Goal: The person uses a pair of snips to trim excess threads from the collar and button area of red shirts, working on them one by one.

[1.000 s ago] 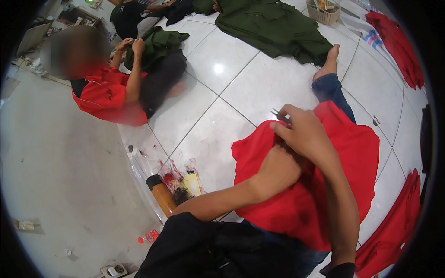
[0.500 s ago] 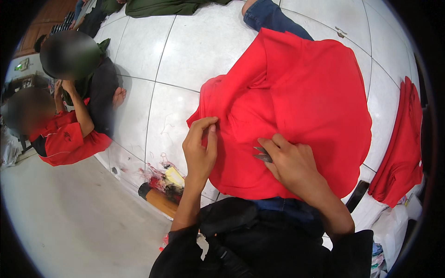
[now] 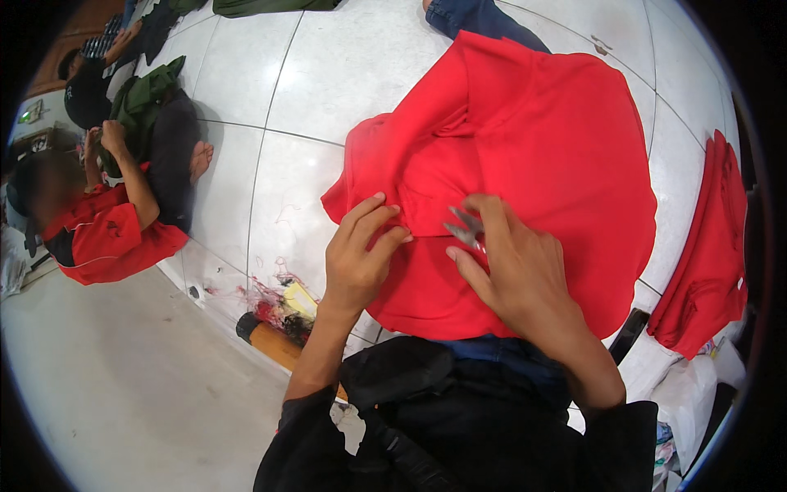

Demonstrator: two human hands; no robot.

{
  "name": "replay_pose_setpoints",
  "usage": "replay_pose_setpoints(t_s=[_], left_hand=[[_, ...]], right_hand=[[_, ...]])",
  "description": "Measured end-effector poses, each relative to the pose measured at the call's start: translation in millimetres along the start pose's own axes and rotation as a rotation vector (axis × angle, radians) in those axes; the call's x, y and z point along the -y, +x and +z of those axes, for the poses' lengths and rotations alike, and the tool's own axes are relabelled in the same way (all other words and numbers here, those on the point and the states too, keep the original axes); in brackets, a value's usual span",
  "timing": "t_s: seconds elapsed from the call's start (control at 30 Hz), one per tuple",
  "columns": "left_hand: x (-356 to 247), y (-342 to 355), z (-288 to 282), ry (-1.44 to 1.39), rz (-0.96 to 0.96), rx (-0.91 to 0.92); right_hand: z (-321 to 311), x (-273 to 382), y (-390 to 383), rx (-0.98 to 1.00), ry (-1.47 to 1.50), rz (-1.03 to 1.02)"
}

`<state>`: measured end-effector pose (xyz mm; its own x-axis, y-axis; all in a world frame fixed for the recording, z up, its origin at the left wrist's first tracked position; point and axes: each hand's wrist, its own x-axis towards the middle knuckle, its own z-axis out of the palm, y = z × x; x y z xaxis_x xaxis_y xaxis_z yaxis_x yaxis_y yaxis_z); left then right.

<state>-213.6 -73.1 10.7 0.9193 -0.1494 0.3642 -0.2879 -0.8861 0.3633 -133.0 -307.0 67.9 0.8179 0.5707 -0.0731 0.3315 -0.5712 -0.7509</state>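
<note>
One red cloth [image 3: 557, 164]: left hand [image 3: 354, 256] curled on it, grip unclear; right hand [image 3: 518, 266] gripping snips [image 3: 465, 236].

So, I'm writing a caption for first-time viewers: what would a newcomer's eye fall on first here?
Probably the big red cloth, spread over the person's lap from the middle of the view toward the right. Next, the small metal snips in the right hand, just above it, with the left hand touching its left part. Then the red and dark thread scraps on the floor, lower left.

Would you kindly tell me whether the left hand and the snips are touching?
Apart: the head view shows red cloth between the left hand and the snips.
</note>
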Motion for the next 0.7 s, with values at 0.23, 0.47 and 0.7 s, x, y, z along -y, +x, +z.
replay_pose_setpoints(t_s=[0.23,0.47,0.7], left_hand=[[6,8,2,-0.339,-0.193,-0.046],[-4,7,-8,-0.360,-0.313,0.054],[5,-11,-4,-0.804,-0.623,-0.378]], right_hand=[[26,-4,24,0.068,0.016,-0.094],[42,-6,34,0.084,-0.035,-0.111],[27,2,19,0.088,-0.085,-0.089]])
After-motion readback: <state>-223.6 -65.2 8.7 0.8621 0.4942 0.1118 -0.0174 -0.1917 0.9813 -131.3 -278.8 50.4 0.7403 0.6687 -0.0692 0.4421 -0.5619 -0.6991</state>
